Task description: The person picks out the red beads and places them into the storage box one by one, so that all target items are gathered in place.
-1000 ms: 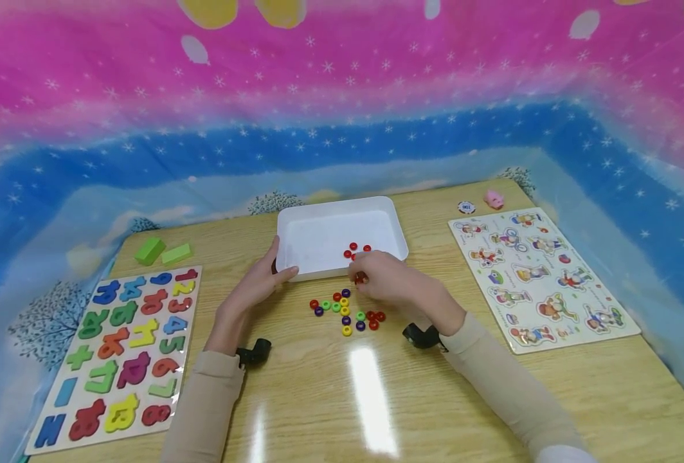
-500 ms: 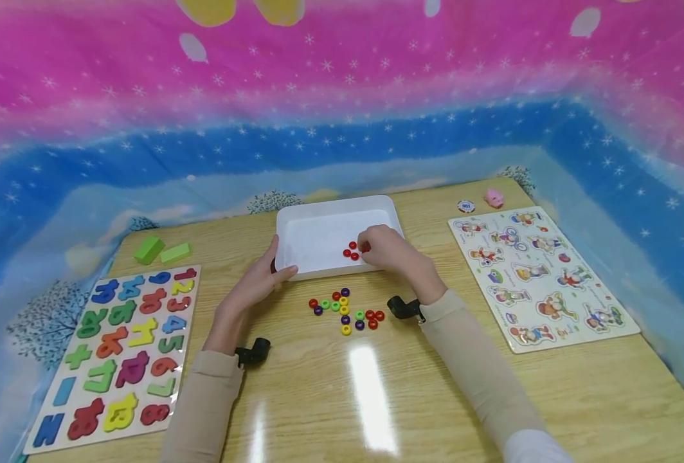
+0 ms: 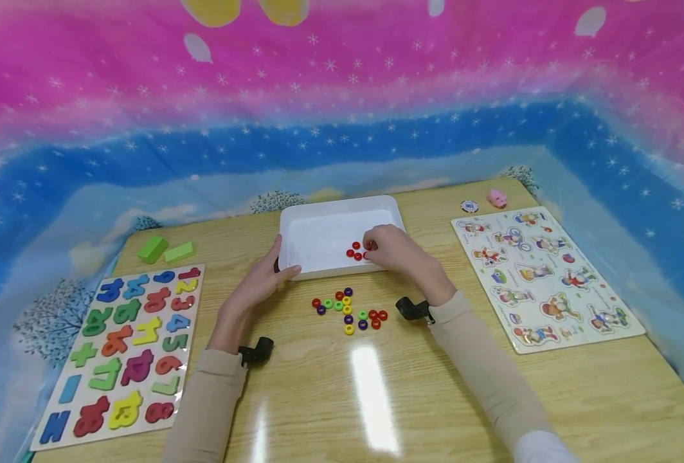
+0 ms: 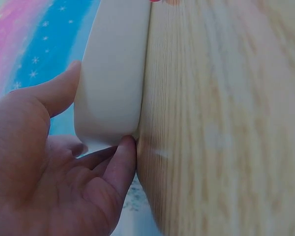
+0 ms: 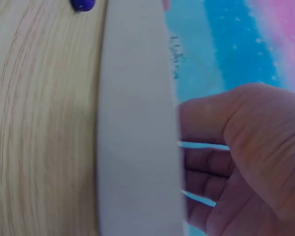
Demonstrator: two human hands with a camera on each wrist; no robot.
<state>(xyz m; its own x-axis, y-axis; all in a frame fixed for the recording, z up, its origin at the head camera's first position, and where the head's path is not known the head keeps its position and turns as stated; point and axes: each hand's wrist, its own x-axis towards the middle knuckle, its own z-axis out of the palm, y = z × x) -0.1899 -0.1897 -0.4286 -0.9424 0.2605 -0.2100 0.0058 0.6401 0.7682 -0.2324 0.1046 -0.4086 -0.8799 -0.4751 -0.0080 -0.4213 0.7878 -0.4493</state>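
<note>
A white tray sits toward the back of the table. My left hand grips its front left corner, thumb on the front rim; in the left wrist view the fingers lie against its outer side. Inside the tray, at its right part, my right hand reaches down with fingertips right at several red ring beads. I cannot tell whether it still pinches one. In the right wrist view the tray wall hides the fingertips. Loose red, green, yellow and purple ring beads lie in front of the tray.
A number puzzle board lies at left, with green blocks behind it. At right lies a picture puzzle board; a poker chip and a pink pig stand behind it. A patterned cloth surrounds the table.
My right hand has moved from the loose beads into the tray with a red bead. One more red bead shows in the tray. The left hand has stayed at the corner.
</note>
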